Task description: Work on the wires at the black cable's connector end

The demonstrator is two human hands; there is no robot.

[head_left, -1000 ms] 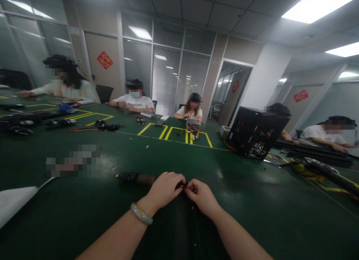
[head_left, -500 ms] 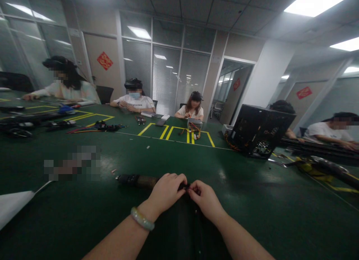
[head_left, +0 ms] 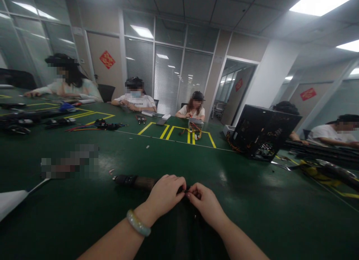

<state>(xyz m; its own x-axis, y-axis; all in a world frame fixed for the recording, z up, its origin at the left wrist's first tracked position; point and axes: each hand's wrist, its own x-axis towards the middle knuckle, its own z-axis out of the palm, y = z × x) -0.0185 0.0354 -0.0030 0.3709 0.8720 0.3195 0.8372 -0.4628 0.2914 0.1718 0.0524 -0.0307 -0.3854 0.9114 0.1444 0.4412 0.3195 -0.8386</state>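
Close together above the green tabletop (head_left: 92, 219), both my hands have bent fingers with the fingertips nearly meeting. My left hand (head_left: 166, 194), with a pale bangle at the wrist, pinches something small and dark. The fingers of my right hand (head_left: 206, 202) are pinched at the same spot. What lies between the fingertips is mostly hidden. Beside my left hand a dark cylindrical thing (head_left: 134, 181) with a ribbed black end and a brownish section lies on the table, its right end behind that hand. Beneath my hands, a long dark shape is too dim to make out.
A black computer case (head_left: 258, 133) stands at the right. Several people sit across the table. A metal box with loose wires (head_left: 196, 127) stands ahead among yellow tape lines. Bundled coloured cables (head_left: 101, 125) and a blurred-out thing (head_left: 73, 163) lie leftward. White paper (head_left: 11, 204) is at the left edge.
My fingertips have shifted slightly at the small dark thing and stay close together. The view has moved a little; the cylindrical thing now appears slightly further left.
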